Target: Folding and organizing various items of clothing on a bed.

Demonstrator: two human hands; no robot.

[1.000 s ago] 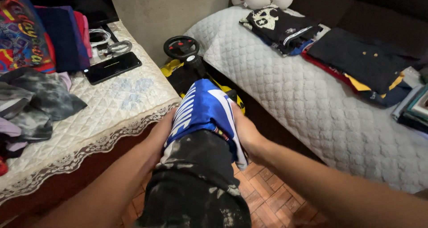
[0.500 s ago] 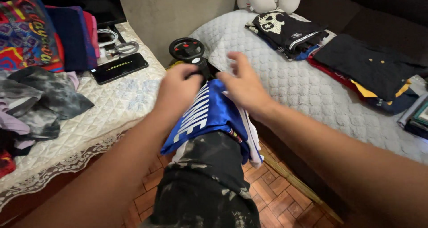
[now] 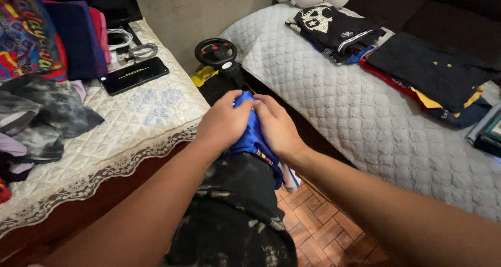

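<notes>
A shiny blue garment with white trim (image 3: 254, 136) lies folded over my knee, which is clad in dark mottled trousers (image 3: 235, 204). My left hand (image 3: 224, 122) presses on the garment's left side, fingers curled over its far end. My right hand (image 3: 276, 125) lies on its right side, touching the left hand. Both hands cover most of the cloth; only a blue strip between them and a white edge below show.
A toy ride-on car with a black steering wheel (image 3: 215, 52) stands just beyond my hands. Left is a lace-edged quilted surface (image 3: 141, 115) with a phone (image 3: 134, 75), cables and clothes piles (image 3: 42, 37). Right, a grey quilted bed (image 3: 355, 110) bears folded clothes (image 3: 428, 71).
Both hands came down from above the garment and closed together onto its far end, bunching it. The white lettering seen before is now covered.
</notes>
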